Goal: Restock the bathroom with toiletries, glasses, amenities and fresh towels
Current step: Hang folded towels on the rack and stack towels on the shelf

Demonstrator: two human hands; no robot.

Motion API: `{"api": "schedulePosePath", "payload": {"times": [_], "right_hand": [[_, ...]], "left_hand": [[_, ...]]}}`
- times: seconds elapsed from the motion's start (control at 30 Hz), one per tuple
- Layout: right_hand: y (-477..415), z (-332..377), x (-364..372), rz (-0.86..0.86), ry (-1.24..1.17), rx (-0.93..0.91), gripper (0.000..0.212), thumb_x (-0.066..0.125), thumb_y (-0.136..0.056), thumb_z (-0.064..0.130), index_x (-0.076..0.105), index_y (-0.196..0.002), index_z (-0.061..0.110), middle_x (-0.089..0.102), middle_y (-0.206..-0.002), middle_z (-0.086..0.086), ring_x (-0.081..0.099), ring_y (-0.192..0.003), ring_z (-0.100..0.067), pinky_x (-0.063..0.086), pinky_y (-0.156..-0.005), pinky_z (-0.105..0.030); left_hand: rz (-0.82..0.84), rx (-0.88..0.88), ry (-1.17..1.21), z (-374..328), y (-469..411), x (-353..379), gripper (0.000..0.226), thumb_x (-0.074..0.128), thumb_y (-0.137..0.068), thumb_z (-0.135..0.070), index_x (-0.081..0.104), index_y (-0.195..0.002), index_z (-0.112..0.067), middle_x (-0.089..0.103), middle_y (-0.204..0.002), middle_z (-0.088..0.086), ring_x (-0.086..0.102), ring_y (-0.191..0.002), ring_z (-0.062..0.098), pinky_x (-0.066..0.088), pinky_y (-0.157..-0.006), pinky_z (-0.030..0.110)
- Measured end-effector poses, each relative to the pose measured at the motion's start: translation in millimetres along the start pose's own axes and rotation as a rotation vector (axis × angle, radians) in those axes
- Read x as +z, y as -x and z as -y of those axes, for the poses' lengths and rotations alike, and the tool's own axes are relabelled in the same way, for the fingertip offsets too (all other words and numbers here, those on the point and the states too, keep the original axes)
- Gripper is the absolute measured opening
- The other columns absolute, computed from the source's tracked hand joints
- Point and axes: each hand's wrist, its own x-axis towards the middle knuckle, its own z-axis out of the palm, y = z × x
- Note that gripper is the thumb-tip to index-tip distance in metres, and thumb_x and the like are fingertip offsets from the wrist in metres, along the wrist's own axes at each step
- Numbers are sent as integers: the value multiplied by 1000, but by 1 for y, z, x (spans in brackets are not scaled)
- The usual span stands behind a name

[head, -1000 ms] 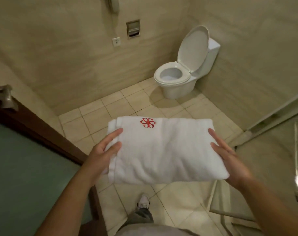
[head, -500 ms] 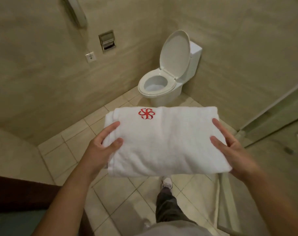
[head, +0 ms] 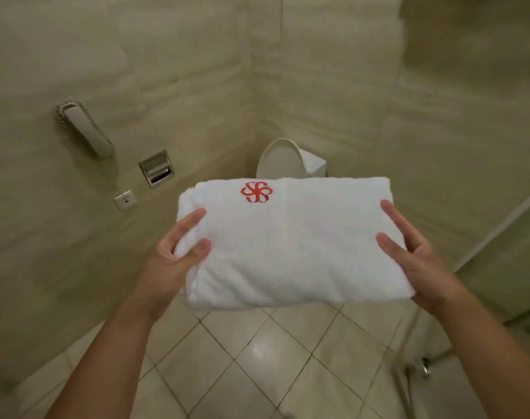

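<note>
Folded white towel (head: 287,246) gripped at each end by left hand (head: 174,255) and right hand (head: 416,261), toilet (head: 280,158) beyond the grip; likely not yet placed

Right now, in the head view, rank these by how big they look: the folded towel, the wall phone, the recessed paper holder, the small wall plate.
1. folded towel, largest, though it is nearest the camera, which inflates it
2. wall phone
3. recessed paper holder
4. small wall plate
</note>
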Motion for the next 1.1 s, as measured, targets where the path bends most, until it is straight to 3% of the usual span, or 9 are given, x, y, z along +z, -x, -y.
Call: {"api": "schedulePosePath", "payload": {"times": [0.1, 0.23, 0.47, 0.6, 0.67, 0.83, 1.0, 1.1], "right_hand": [[-34, 23, 1, -21, -2, -65, 59, 70, -88, 27, 58, -139, 55, 65, -138, 20, 68, -120, -11, 62, -85, -31], [-74, 50, 6, -82, 13, -167, 60, 70, -87, 26, 58, -140, 51, 67, -133, 23, 68, -119, -6, 61, -84, -25], [-153, 106, 21, -168, 72, -317, 59, 69, -89, 24, 58, -139, 53, 69, -127, 28, 69, -116, -5, 61, -88, -28], [-205, 146, 40, -230, 99, -426, 60, 69, -86, 25, 59, -138, 52, 68, -132, 24, 67, -120, -4, 59, -85, -21], [-230, 169, 48, -266, 116, -495, 60, 69, -86, 23, 59, -139, 51, 66, -135, 23, 63, -126, -5, 58, -92, -24], [-280, 230, 66, -332, 138, -630, 58, 69, -87, 25, 60, -136, 55, 68, -133, 24, 65, -124, -5, 58, -95, -30], [-315, 278, 75, -384, 163, -740, 58, 68, -89, 24, 60, -136, 55, 64, -139, 22, 59, -132, -5, 50, -109, -37], [-329, 304, 72, -413, 172, -791, 58, 68, -88, 24, 59, -137, 54, 62, -141, 24, 58, -132, -3, 48, -111, -37]], "left_hand": [[14, 49, 32, -20, -44, 13, 48, 73, -88, -21, 69, -129, -44, 70, -132, -13, 67, -122, 16, 51, -106, 48], [15, 138, 26, -43, -103, 30, 44, 67, -96, -10, 68, -129, -39, 73, -120, -21, 71, -110, 5, 61, -86, 28], [86, 254, 43, -83, -225, 44, 43, 65, -95, -8, 67, -128, -36, 77, -110, -20, 74, -98, 1, 59, -72, 17], [163, 336, -17, -125, -311, 44, 46, 73, -86, -27, 67, -130, -41, 71, -119, -28, 70, -110, 2, 60, -86, 25], [192, 391, -28, -148, -351, 45, 50, 74, -82, -32, 67, -130, -43, 68, -124, -31, 67, -116, 1, 57, -95, 29], [277, 550, 62, -212, -437, 61, 47, 75, -83, -26, 69, -128, -40, 68, -122, -34, 64, -114, -9, 54, -86, 11], [371, 678, 97, -266, -503, 81, 45, 73, -88, -20, 68, -131, -32, 67, -130, -27, 59, -125, -5, 45, -104, 13], [408, 751, 114, -293, -532, 98, 47, 73, -83, -24, 69, -129, -33, 67, -131, -26, 56, -128, -8, 44, -100, 7]]}}
